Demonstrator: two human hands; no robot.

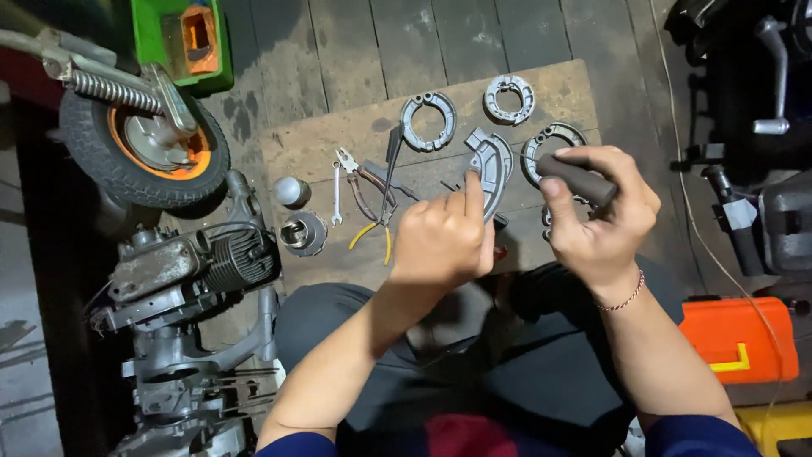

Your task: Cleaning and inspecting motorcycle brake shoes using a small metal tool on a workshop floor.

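**Brake shoe held over the board: grip check**

Dark plank floor, a worn wooden board (338,152) laid on it. Nearest, the left hand (440,241) holds a half brake shoe (491,161), fingers pressed together behind it, thumb on its face. Beside the shoe, the right hand (605,211) is wrapped around a dark tool handle (579,179). In my judgement, steady the shoe before working. Pliers (368,190) lie left of the shoe; complete brake shoes (427,120) beyond.

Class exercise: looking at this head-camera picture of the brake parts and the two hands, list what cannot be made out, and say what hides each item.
1. Lower end of the curved brake shoe: covered by the left hand.
2. Tip of the dark-handled tool: hidden behind the right hand.
3. Brake shoe ring on the board: its lower half is blocked by the right hand.
4. Engine: cut off by the bottom edge.
5. Orange case: contents unseen, lid closed.
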